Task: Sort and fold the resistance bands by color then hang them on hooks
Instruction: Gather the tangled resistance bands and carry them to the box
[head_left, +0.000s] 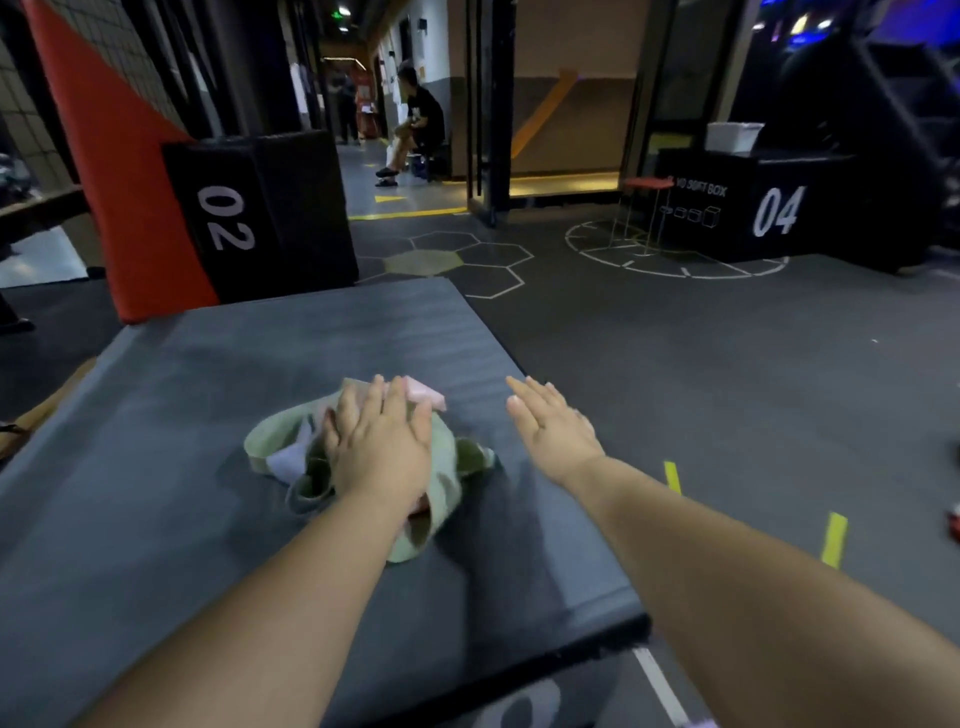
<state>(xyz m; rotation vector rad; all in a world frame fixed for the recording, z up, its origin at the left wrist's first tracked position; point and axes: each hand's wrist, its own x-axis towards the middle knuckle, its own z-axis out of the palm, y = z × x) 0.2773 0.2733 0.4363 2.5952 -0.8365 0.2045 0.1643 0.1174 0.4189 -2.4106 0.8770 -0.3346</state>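
A tangled pile of resistance bands lies on the grey padded box in front of me. Pale green bands make up most of the pile. A pink band shows at its far side and a lavender one at its left. My left hand rests flat on top of the pile with fingers spread. My right hand hovers flat and empty to the right of the pile, near the box's right edge. No hooks are in view.
A black soft box marked 02 leans on an orange pad beyond the padded box. Another black box marked 04 stands far right, with a small red stool beside it. A person sits in the corridor.
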